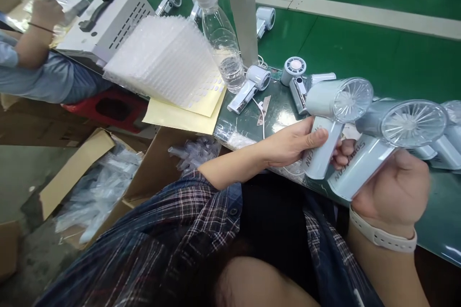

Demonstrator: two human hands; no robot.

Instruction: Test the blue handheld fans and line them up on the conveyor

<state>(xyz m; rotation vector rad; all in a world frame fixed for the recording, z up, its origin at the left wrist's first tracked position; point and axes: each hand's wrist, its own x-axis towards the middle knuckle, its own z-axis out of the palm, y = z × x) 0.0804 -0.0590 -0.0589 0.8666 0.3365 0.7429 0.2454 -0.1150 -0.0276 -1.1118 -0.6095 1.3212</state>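
Note:
My left hand (pixel 293 141) is wrapped round the handle of a pale blue handheld fan (pixel 322 153), thumb across its printed side. Its round clear front grille faces right. Beside it, my right hand (pixel 396 187) grips a second handheld fan (pixel 362 165) of the same kind, tilted, with dark lettering along the handle. The two fans are held close together above the table's near edge. Just behind them on the green table, a fan with a round vent (pixel 295 69) lies beside another small fan (pixel 252 86). More fans (pixel 446 148) are partly hidden behind my right hand.
A water bottle (pixel 225 53) stands by a grey post (pixel 243 9). Bubble-wrap sheets (pixel 165 57) rest on yellow paper (pixel 187 117), near a white metal box (pixel 104 24). Cartons (pixel 151 168) with clear plastic pieces sit below. At left is another person's arm (pixel 39 33).

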